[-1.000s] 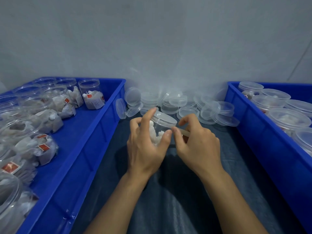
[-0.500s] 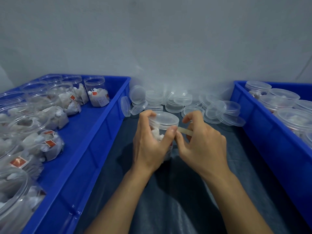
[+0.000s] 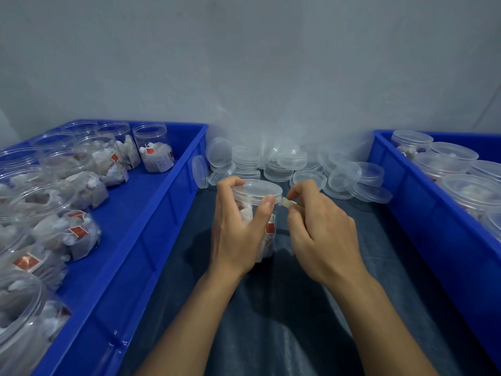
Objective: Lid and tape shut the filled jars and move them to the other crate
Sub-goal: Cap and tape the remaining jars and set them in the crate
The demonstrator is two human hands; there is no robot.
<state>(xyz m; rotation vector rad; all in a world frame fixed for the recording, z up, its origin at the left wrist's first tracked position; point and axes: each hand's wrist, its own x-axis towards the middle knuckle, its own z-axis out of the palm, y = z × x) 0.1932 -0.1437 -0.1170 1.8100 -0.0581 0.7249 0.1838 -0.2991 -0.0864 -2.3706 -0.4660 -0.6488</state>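
The left hand (image 3: 238, 226) has its grip wrapped around a small clear plastic jar (image 3: 261, 213) that is full of white tea bags with red tags. The jar is in the middle, between the two crates, just above the dark blue-grey cloth (image 3: 271, 321) that covers the tabletop. A clear round lid (image 3: 257, 189) sits on top of the jar. The thumb of the left hand presses on the side of the jar just under the lid. The right hand (image 3: 322, 234) is right beside the jar, and its grip pinches a short pale strip of tape (image 3: 286, 203) between thumb and finger. The end of the tape is next to the rim of the lid. A big blue plastic crate on the left (image 3: 151, 240) holds many open jars (image 3: 89, 158) with tea bags inside. A blue plastic crate on the right (image 3: 423, 213) holds jars with lids on (image 3: 471, 185). A pile of loose clear lids (image 3: 292, 165) lies by the grey wall (image 3: 244, 63), between the crates.
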